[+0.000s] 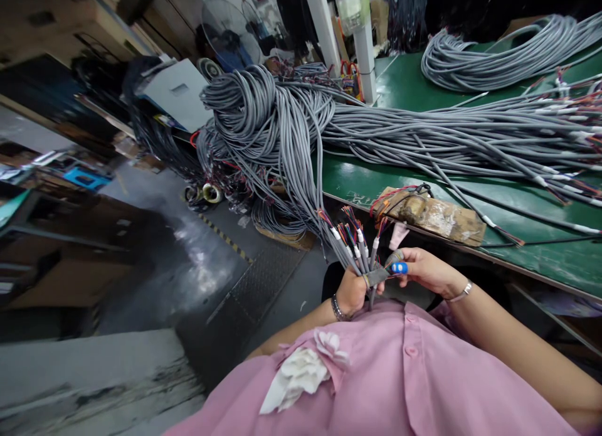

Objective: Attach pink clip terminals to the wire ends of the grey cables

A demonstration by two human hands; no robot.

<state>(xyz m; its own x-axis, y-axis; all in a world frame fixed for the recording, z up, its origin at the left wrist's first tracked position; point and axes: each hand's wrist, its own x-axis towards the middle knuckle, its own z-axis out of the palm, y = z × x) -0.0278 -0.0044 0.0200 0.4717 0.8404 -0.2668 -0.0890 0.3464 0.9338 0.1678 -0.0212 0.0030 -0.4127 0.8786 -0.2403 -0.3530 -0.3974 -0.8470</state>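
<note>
Clutching the cables [345,253] just below their bared wires [352,218], seemingly to keep the ends together, the left hand [352,292] sits before the shirt [371,367]. The right hand [426,270] is narrowed right beside them; whether it pinches anything, I cannot tell.

Smooth plastic cables [298,154], glossy bench [399,88]

head | worn, facing forward-down | near pink button-up shirt [376,367], left hand [352,292], right hand [426,270] | farther off: green-topped workbench [399,81]
</note>
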